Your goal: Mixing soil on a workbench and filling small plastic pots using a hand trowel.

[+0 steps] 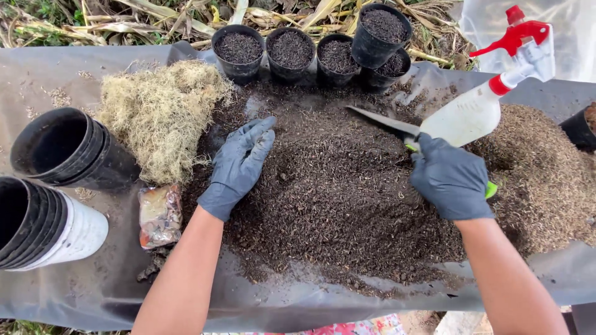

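Observation:
My left hand (239, 164), in a dark grey glove, lies flat with fingers together on the left edge of a big pile of dark potting soil (338, 198). My right hand (450, 180), also gloved, grips a green-handled trowel (388, 124) whose dark blade points left over the pile. Several small black pots filled with soil (292, 49) stand in a row at the far edge, one (380, 28) stacked tilted on another.
A clump of dry pale moss (161, 115) lies left of the soil. Stacks of empty black and white pots (56, 186) lie on their sides at far left. A white spray bottle with red trigger (490, 93) rests at right, beside a brown husk pile (546, 167). A small crumpled packet (160, 214) lies near my left forearm. A grey plastic sheet (93, 291) covers the surface.

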